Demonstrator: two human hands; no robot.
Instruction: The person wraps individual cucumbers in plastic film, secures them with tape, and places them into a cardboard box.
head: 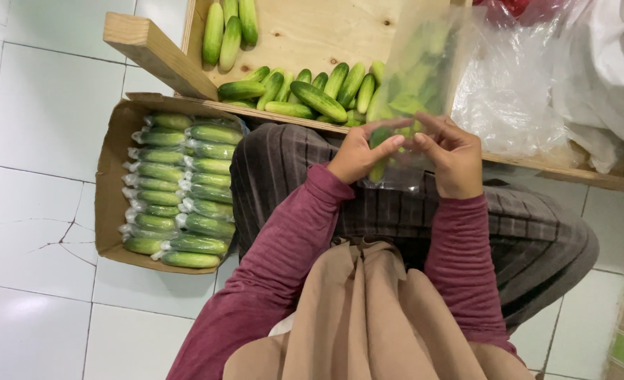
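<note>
Holding a clear plastic bag (416, 84) upright over the lap, the person pinches its lower end with both hands, so the open top stands up in front of the wooden tray (305, 32). The left hand (358, 155) has its fingers closed on the bag's lower left edge; the right hand (453, 156) grips the lower right, thumb and fingers curled round the film. Green cucumbers show blurred through the plastic, their ends pointing down toward the hands, which would keep them packed side by side.

Loose cucumbers (305, 91) lie in a heap on the tray just beyond the bag, with three more (229, 28) at the tray's far left corner, all within easy reach. To the left of the tray, on the white tiled floor (37, 105), sits a cardboard box (109, 183) filled with wrapped cucumber packs (180, 190), laid flat in two neat rows so they stack tightly. To the right of the tray lies a crumpled pile of clear plastic (523, 91).
</note>
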